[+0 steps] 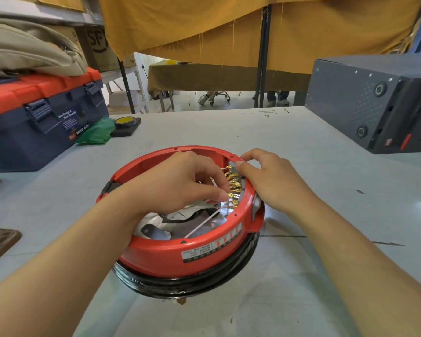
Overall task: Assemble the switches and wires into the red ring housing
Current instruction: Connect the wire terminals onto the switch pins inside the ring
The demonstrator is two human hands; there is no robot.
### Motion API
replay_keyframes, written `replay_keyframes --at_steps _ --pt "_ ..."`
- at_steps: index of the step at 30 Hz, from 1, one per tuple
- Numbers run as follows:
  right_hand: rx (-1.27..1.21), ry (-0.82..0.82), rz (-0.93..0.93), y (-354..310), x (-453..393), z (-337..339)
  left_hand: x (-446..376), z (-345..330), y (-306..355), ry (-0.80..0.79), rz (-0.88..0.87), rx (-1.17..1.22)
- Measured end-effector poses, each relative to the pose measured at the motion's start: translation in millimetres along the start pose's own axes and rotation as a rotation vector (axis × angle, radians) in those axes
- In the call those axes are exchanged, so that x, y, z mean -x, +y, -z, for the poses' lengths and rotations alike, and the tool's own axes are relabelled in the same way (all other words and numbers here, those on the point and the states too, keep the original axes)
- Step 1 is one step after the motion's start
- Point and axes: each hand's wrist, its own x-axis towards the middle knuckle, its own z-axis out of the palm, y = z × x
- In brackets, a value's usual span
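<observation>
- Grey table (301, 147) spreads under both my arms, with a mustard cloth (229, 27) hanging behind its far edge.
- My left hand (178, 183) reaches down inside the red ring housing (161, 256), thumb and fingertips pinching a brass terminal (231, 195) at the right inner wall.
- My right hand (275, 178) lies over the housing's right rim from outside, thumb and forefinger pinching the top of the grey switch block (232, 164).
- A row of brass terminals (233, 182) runs down that inner wall between my two hands.
- A white wire (204, 222) slants across the ring's open middle, over silvery and black parts.
- The housing sits near the table's front edge, on a black base (180, 285).
- Bare tabletop lies to the right and beyond the ring.
- A blue and orange toolbox (41, 117) crowds the left; a dark grey box (374, 100) stands far right, well apart.
</observation>
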Motion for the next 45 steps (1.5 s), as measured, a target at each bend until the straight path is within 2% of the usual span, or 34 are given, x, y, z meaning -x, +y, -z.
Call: replay_keyframes --at_steps 45 --pt "-0.002 -0.013 -0.004 0.9 0.3 -1.3 0.1 -2.6 0.3 -0.028 0.026 0.056"
